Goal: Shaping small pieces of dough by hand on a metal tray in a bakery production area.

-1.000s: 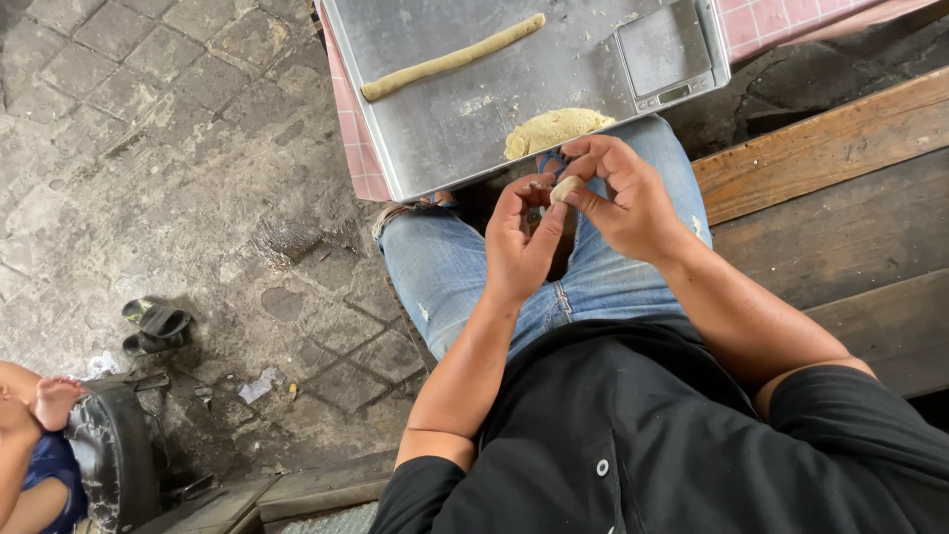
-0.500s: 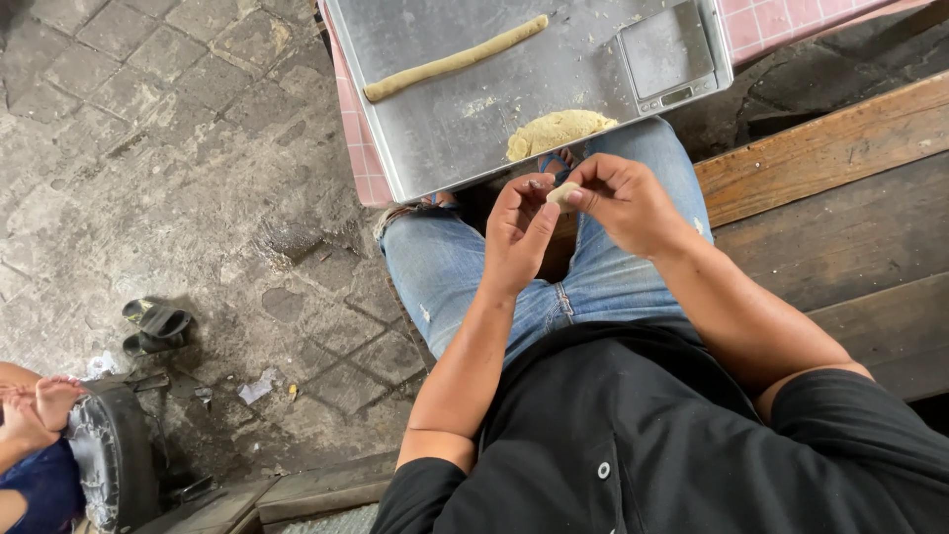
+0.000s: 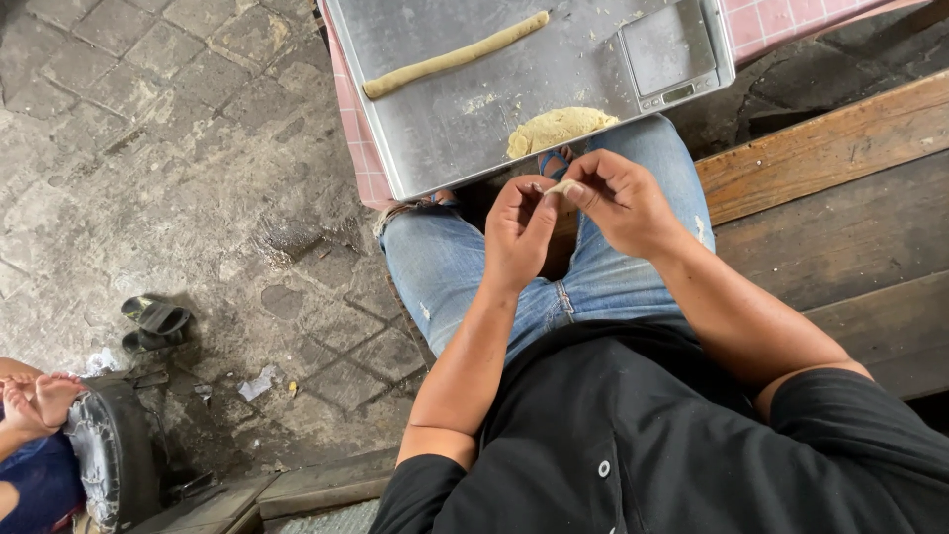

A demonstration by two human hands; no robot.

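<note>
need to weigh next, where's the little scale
In the head view the small scale sits on the metal tray's far right corner, beyond the dough lump.

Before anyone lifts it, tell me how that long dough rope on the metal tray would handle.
The dough rope looks soft and thin, so lifted by one end it would probably sag or tear. Being round, it may roll if pushed sideways across the smooth metal tray.

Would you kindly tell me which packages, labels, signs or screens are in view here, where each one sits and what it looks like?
Small digital scale: far right corner of the metal tray, square silver platform.
Scale's screen: narrow greyish strip on the scale's near edge, facing the person.
No packages, labels or signs in view.
</note>
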